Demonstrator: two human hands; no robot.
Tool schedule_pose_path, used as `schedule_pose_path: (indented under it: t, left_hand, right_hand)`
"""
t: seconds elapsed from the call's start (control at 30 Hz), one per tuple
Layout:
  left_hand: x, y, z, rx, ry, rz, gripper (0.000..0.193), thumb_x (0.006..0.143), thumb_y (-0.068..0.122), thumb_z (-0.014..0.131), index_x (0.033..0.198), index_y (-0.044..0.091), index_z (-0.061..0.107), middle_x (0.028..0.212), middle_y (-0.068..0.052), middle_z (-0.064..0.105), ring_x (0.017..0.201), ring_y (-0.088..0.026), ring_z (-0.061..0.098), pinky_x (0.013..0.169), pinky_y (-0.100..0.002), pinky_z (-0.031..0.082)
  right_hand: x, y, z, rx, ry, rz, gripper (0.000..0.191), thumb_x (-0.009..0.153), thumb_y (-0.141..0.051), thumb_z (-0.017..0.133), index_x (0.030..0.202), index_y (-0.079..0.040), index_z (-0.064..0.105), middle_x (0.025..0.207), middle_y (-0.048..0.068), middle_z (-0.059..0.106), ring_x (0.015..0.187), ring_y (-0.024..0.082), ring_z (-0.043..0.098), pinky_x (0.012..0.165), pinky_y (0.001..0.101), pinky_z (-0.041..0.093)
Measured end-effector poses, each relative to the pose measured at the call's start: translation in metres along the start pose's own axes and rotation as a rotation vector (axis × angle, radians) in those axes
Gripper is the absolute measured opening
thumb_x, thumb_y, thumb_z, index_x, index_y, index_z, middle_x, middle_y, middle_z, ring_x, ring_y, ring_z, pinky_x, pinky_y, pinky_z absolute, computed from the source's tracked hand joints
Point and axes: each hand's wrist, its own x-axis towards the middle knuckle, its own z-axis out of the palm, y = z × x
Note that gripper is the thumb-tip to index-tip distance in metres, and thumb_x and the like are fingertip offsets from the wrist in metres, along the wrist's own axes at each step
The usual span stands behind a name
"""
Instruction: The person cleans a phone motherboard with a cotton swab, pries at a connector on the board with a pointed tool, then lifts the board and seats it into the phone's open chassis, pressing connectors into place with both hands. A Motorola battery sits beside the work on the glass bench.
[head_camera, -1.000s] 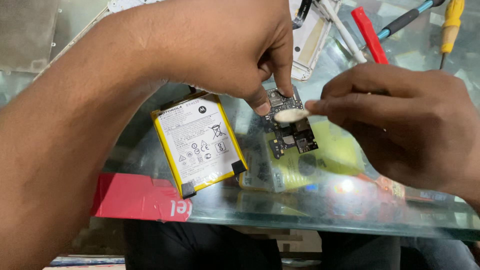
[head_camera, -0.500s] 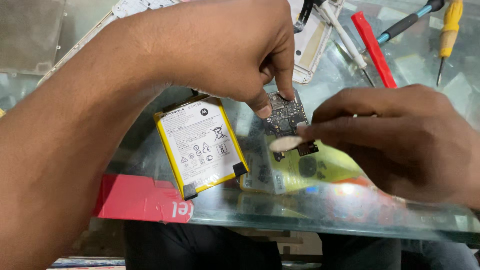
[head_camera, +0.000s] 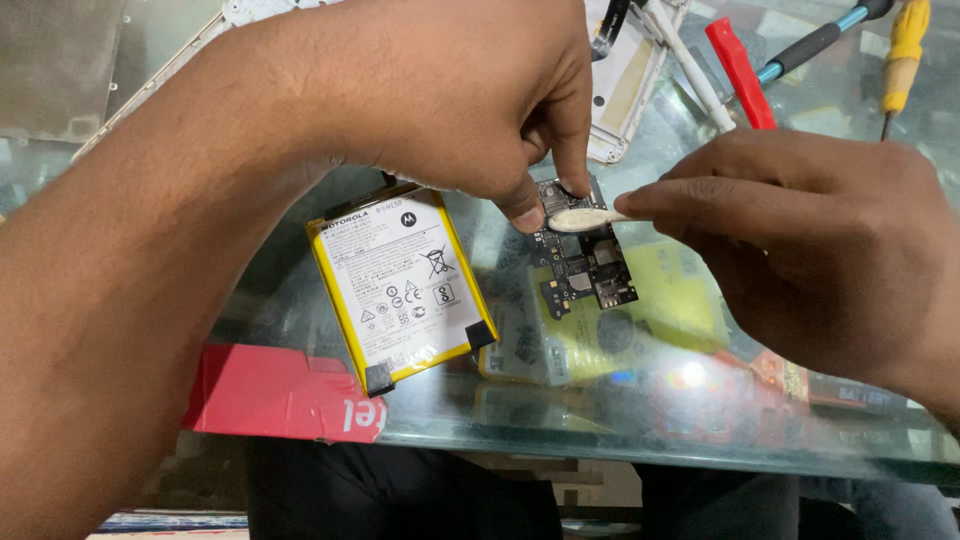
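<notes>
Pinching the small dark circuit board (head_camera: 583, 262) at its top edge with my left hand (head_camera: 450, 100), thumb and forefinger closed on it, I am holding it tilted just above the glass tabletop (head_camera: 620, 420). My right hand (head_camera: 810, 260), coming in from three o'clock, is gripping the stem of a cotton swab (head_camera: 582, 218) between closed fingertips, and its pale tip is touching the upper part of the board.

At nine o'clock from the board, a white-faced battery (head_camera: 400, 285) with yellow edging and black tape at its lower corners is lying flat on the glass, close beside the board but apart from it. Under the glass, yellow and red packets are showing through, and a red box (head_camera: 285, 395) is sitting at seven o'clock below the table edge. At twelve o'clock a white phone frame (head_camera: 630, 80) is lying behind my fingers. Toward one and two o'clock, a red plastic tool (head_camera: 740, 70), a blue-handled tool (head_camera: 815, 45) and a yellow-handled screwdriver (head_camera: 905, 45) are resting on the glass, well apart from the board.
</notes>
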Motion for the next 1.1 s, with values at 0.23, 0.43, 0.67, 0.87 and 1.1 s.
schedule_pose_path:
  t: [0.23, 0.43, 0.67, 0.87, 1.1]
  left_hand:
    - [0.0001, -0.0005, 0.0001, 0.019, -0.007, -0.001, 0.024, 0.065, 0.019, 0.092, 0.084, 0.01, 0.08, 0.057, -0.002, 0.068, 0.045, -0.015, 0.061, 0.042, -0.034, 0.044]
    - [0.0004, -0.0024, 0.0021, 0.032, -0.006, 0.0, 0.031, 0.065, 0.021, 0.093, 0.093, 0.015, 0.081, 0.054, -0.004, 0.066, 0.043, -0.015, 0.06, 0.041, -0.034, 0.042]
    - [0.0007, -0.0036, 0.0032, 0.035, 0.018, 0.017, 0.031, 0.066, 0.02, 0.091, 0.095, 0.015, 0.081, 0.054, -0.004, 0.066, 0.042, -0.015, 0.059, 0.04, -0.034, 0.042]
    - [0.001, -0.0045, 0.0032, 0.038, 0.021, 0.036, 0.027, 0.071, 0.016, 0.087, 0.097, 0.014, 0.081, 0.058, -0.007, 0.07, 0.039, -0.016, 0.058, 0.038, -0.034, 0.04]
    - [0.0005, -0.0039, 0.0042, 0.04, 0.02, 0.007, 0.024, 0.075, 0.014, 0.083, 0.098, 0.014, 0.081, 0.059, -0.008, 0.071, 0.038, -0.016, 0.058, 0.037, -0.034, 0.04]
  right_hand:
    - [0.0024, -0.0006, 0.0018, -0.035, 0.005, -0.036, 0.033, 0.077, 0.008, 0.076, 0.107, -0.005, 0.075, 0.098, 0.013, 0.074, 0.088, 0.031, 0.071, 0.066, 0.0394, 0.055]
    - [0.0048, -0.0011, 0.0028, 0.085, 0.022, -0.005, 0.03, 0.078, 0.009, 0.076, 0.105, -0.003, 0.073, 0.098, 0.013, 0.073, 0.09, 0.029, 0.073, 0.069, 0.0385, 0.056]
    - [0.0044, -0.0003, 0.0027, 0.037, 0.043, 0.071, 0.027, 0.078, 0.011, 0.075, 0.102, -0.002, 0.076, 0.098, 0.015, 0.074, 0.088, 0.03, 0.073, 0.066, 0.0371, 0.057]
    - [0.0066, -0.0033, 0.0002, -0.012, 0.033, 0.081, 0.023, 0.08, 0.008, 0.077, 0.1, -0.002, 0.077, 0.097, 0.015, 0.074, 0.083, 0.029, 0.073, 0.063, 0.0378, 0.056]
    - [0.0049, -0.0044, 0.0001, 0.025, 0.038, 0.11, 0.017, 0.082, 0.007, 0.077, 0.098, -0.001, 0.076, 0.096, 0.015, 0.074, 0.077, 0.027, 0.073, 0.06, 0.0364, 0.055]
